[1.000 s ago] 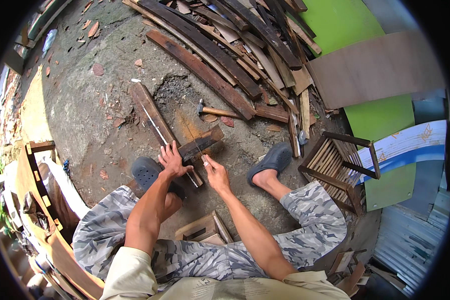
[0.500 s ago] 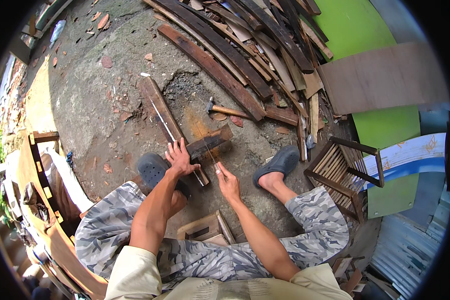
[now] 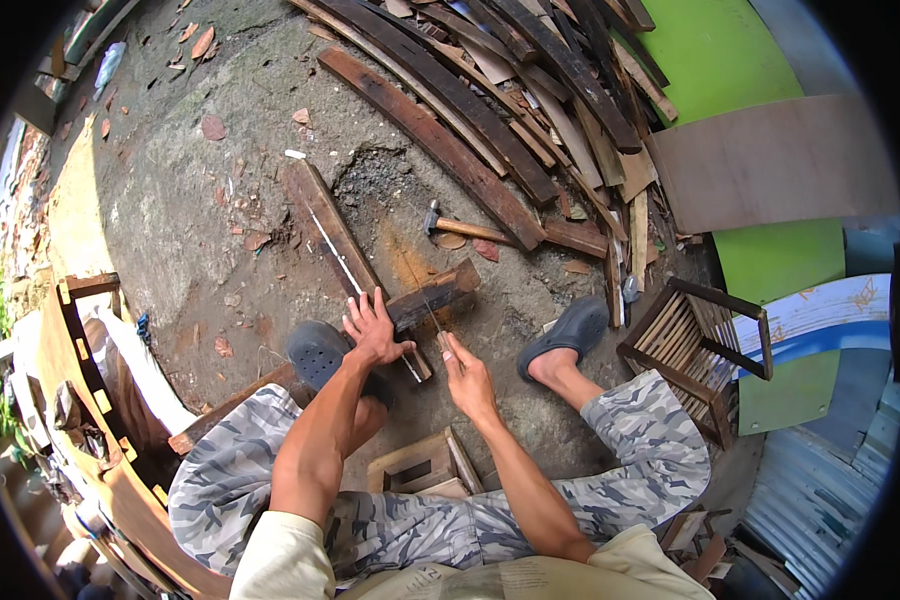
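My left hand (image 3: 372, 330), fingers spread, presses down where a short dark wood block (image 3: 435, 297) rests across a longer plank (image 3: 332, 228) lying on the ground. My right hand (image 3: 468, 378) is closed round the near end of a thin-bladed saw (image 3: 430, 308). The narrow blade, seen nearly edge-on, crosses the block to the right of my left hand and points away from me. Orange-brown sawdust (image 3: 400, 262) is scattered beyond the block. How deep the blade sits in the wood cannot be made out.
A hammer (image 3: 460, 228) lies beyond the block, by a large pile of boards (image 3: 440, 130). My clogged feet flank the work. A slatted wooden frame (image 3: 695, 350) stands at right, a small wooden frame (image 3: 420, 465) close before me, and a curved wooden piece (image 3: 95, 400) at left.
The whole view has shifted slightly, so the ground and wood sit a little lower and further right. My hands, the saw and the block keep nearly the same places relative to each other.
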Demonstrator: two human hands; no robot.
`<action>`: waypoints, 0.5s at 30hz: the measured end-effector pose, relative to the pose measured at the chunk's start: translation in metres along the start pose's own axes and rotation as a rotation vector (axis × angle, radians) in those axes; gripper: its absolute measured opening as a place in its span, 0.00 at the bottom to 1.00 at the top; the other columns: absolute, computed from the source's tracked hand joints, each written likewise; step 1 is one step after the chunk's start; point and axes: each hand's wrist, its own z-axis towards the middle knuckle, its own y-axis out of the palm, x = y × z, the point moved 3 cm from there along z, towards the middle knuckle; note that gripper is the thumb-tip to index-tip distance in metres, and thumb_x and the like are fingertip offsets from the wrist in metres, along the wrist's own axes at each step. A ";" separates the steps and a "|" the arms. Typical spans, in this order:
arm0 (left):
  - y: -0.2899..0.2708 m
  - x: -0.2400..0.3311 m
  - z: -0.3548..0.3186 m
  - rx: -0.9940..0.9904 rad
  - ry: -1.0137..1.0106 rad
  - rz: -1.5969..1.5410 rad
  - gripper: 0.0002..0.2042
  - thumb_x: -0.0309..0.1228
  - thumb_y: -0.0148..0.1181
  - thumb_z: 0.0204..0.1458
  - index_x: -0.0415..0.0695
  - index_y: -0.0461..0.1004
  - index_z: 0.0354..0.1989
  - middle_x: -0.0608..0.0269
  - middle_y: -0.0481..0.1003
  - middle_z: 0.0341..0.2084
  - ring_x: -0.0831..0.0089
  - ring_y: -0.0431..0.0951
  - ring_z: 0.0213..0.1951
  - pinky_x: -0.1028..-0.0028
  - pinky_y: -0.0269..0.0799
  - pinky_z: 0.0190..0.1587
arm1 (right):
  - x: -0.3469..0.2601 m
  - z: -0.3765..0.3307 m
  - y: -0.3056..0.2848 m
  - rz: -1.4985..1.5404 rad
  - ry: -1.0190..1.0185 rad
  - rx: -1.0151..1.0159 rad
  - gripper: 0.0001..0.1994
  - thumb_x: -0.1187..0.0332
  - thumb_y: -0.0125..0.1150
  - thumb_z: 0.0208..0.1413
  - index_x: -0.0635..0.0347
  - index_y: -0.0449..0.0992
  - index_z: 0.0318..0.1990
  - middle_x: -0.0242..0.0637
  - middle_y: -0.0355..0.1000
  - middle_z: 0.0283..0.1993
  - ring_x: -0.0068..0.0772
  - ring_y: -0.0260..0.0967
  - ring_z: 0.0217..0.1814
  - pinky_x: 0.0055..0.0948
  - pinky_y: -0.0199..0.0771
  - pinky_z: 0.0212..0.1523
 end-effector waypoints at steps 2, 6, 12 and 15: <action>0.001 -0.001 0.001 0.007 0.004 -0.005 0.68 0.52 0.77 0.39 0.41 0.25 0.74 0.32 0.30 0.72 0.33 0.24 0.72 0.36 0.24 0.69 | -0.002 -0.001 0.001 -0.014 0.012 0.010 0.21 0.61 0.51 0.67 0.56 0.70 0.64 0.48 0.72 0.59 0.53 0.70 0.61 0.39 0.70 0.58; 0.000 -0.001 0.003 0.020 0.008 0.000 0.67 0.52 0.76 0.39 0.41 0.24 0.74 0.31 0.30 0.72 0.33 0.24 0.72 0.37 0.24 0.69 | -0.010 0.000 0.000 -0.052 0.036 0.022 0.20 0.61 0.51 0.66 0.55 0.71 0.63 0.50 0.73 0.57 0.55 0.71 0.58 0.41 0.72 0.55; -0.001 0.003 0.001 0.009 -0.005 0.020 0.67 0.51 0.76 0.40 0.41 0.24 0.74 0.33 0.30 0.72 0.34 0.24 0.73 0.37 0.25 0.69 | -0.025 -0.007 -0.002 -0.115 0.126 0.016 0.20 0.60 0.52 0.67 0.56 0.71 0.63 0.50 0.74 0.57 0.52 0.72 0.59 0.36 0.71 0.56; -0.005 -0.001 0.003 0.040 0.001 0.023 0.67 0.51 0.76 0.40 0.42 0.24 0.74 0.34 0.31 0.72 0.35 0.25 0.73 0.37 0.26 0.69 | -0.044 -0.035 -0.016 -0.112 0.146 0.014 0.20 0.62 0.53 0.66 0.58 0.72 0.62 0.52 0.74 0.57 0.51 0.73 0.59 0.35 0.71 0.56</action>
